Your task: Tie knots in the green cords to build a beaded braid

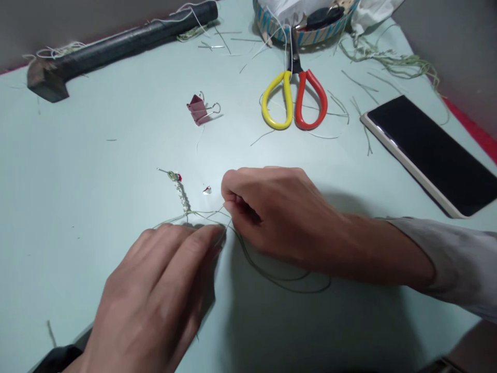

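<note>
A short braided cord point(181, 197) in pale green and white lies on the table, with a red bead and a thin metal pin at its far end. Several thin green cords run from its near end toward both hands. My left hand point(151, 290) rests just below the braid, its fingers pressed together on the cords near the thumb. Right of it, my right hand point(275, 212) is closed in a pinch on a thin green cord. A loop of green cord point(287, 286) trails below that wrist. Between the braid and my right hand sits a small white-and-red piece point(207, 190).
Beyond the hands are a pink binder clip point(198, 110) and scissors point(288, 101) with yellow and red handles. A phone point(435, 155) lies at right. At the back are a dark metal bar point(128, 44) with a block-like end, a patterned basket point(264, 23) and cord scraps point(407, 65).
</note>
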### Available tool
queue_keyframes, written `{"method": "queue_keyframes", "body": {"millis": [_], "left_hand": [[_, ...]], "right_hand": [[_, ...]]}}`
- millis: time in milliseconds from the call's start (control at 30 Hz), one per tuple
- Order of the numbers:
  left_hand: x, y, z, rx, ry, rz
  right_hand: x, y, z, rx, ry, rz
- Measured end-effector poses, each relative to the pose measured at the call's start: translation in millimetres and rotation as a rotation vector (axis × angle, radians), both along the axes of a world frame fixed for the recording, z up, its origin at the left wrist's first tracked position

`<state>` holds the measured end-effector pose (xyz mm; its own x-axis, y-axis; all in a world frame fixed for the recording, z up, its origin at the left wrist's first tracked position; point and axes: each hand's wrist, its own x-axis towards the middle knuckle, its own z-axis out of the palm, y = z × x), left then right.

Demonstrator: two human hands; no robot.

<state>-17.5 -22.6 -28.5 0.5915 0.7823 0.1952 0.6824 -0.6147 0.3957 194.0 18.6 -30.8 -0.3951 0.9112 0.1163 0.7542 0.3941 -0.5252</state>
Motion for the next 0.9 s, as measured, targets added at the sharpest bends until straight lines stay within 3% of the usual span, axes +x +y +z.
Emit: {"method": "queue_keyframes", "body": {"millis": [200,500,700,900], "left_hand": [[-2,6,-0.2,-0.016,0.029,0.036],[-3,22,5.6,-0.016,0.167,-0.036],[-3,25,11.9,-0.123,0.082,0.002],[-9,25,14.4,-0.107,0.109,0.027]], "right_hand": [[1,3,-1.8,0.052,-0.079,0.021],[2,6,-4.4,0.098,-0.097,0.022],[4,7,-3.5,0.076,-0.093,0.037],[4,7,-3.0,0.061,-0.084,0.048]]}}
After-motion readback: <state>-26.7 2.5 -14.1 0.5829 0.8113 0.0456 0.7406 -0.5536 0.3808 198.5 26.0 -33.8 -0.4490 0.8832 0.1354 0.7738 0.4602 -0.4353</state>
